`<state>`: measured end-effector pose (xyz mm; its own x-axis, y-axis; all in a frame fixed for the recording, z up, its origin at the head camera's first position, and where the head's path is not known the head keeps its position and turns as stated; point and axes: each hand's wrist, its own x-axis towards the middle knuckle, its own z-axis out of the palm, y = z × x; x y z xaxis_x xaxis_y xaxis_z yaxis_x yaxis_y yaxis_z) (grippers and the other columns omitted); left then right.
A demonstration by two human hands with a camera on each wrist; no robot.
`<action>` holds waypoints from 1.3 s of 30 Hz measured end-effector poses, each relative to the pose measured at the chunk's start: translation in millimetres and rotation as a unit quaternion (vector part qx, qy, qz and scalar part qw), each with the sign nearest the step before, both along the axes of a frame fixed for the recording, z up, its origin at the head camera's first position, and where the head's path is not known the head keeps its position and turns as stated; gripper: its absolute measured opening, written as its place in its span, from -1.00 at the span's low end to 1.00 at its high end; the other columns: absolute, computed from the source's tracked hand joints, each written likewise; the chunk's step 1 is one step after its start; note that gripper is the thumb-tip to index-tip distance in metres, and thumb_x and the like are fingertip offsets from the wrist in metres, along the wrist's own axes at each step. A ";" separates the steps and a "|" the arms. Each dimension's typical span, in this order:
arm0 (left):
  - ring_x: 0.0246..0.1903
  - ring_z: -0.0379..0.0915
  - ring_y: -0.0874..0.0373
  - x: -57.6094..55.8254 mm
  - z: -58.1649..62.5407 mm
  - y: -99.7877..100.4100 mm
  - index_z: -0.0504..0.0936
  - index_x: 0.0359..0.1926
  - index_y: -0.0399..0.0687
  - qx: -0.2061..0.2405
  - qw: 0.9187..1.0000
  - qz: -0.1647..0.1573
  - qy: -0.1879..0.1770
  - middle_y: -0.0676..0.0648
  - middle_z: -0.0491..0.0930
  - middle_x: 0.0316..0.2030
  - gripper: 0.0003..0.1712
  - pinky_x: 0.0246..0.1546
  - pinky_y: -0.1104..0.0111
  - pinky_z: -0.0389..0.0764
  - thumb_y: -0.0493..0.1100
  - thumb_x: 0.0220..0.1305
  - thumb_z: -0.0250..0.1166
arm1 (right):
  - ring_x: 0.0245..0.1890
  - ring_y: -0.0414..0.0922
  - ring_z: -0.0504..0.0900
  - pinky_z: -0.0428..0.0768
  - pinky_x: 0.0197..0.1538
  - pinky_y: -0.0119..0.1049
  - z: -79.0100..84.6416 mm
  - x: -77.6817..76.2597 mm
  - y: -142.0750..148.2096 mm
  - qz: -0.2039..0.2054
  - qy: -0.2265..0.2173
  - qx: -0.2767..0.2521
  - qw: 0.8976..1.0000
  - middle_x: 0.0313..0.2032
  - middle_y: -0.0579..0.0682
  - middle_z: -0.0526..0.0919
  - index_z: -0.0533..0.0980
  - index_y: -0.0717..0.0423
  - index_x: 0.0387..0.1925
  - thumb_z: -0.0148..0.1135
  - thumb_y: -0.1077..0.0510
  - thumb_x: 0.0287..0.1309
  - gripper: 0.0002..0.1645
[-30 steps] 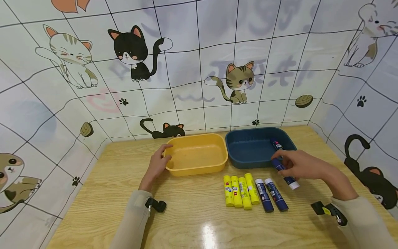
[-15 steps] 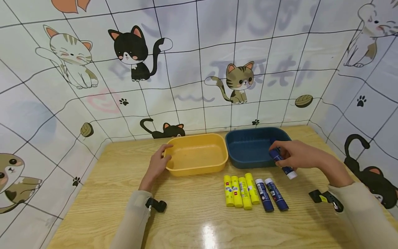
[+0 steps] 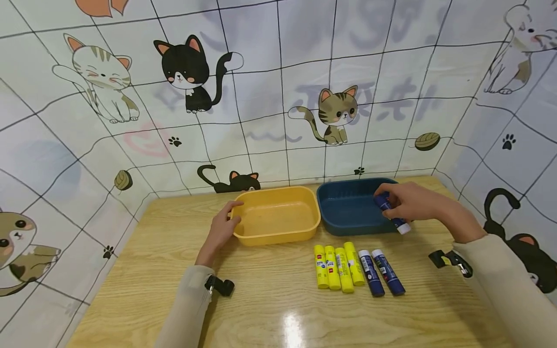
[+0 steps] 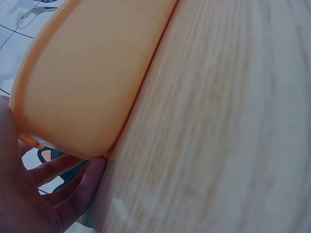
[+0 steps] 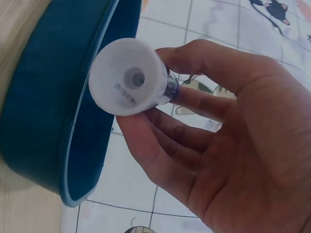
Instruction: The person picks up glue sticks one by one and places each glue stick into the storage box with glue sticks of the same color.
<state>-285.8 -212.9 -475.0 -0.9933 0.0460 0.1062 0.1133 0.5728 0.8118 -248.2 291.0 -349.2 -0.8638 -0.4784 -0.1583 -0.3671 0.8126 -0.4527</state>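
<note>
Pinching navy glue stick w/ R grip, nr R rim of blue tray; L grip holding yellow tray L end.

My left forearm reaches forward, slanting slightly inward, with the wrist nearly in line. My left hand grips, fingers bent and spaced apart. My right forearm slants forward and to the left, the wrist bending further that way. My right hand pinches between thumb and fingers, its back upward. The two hands are well apart.
</note>
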 end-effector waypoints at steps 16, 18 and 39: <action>-0.02 0.60 -0.16 0.3 -0.6 0.9 0.53 0.34 0.10 0.006 1.000 0.006 -0.008 -0.28 0.49 0.30 -0.49 -0.14 0.30 0.61 -0.22 0.39 0.13 | -0.56 -0.11 0.67 0.68 -0.44 -0.19 -12.2 -45.1 17.8 -0.020 -0.017 -0.006 1.000 -0.31 0.11 0.64 0.35 0.30 0.35 0.32 0.12 0.32 -0.33; 0.00 0.60 -0.17 0.5 -0.2 1.2 0.52 0.34 0.10 0.006 1.000 0.004 -0.006 -0.28 0.49 0.30 -0.49 -0.12 0.29 0.62 -0.22 0.40 0.12 | -0.52 -0.11 0.69 0.70 -0.43 -0.18 -13.1 -50.8 18.4 -0.024 -0.026 -0.009 0.999 -0.25 0.16 0.67 0.34 0.30 0.36 0.32 0.12 0.32 -0.32; -0.02 0.59 -0.18 1.5 0.7 1.9 0.52 0.34 0.08 0.007 1.000 0.002 0.001 -0.30 0.49 0.31 -0.50 -0.16 0.29 0.61 -0.24 0.42 0.11 | -0.21 0.02 0.69 0.75 -0.29 -0.08 -25.3 -96.4 12.3 -0.059 -0.119 0.038 0.990 -0.10 0.25 0.70 0.23 0.37 0.42 0.31 0.14 0.34 -0.23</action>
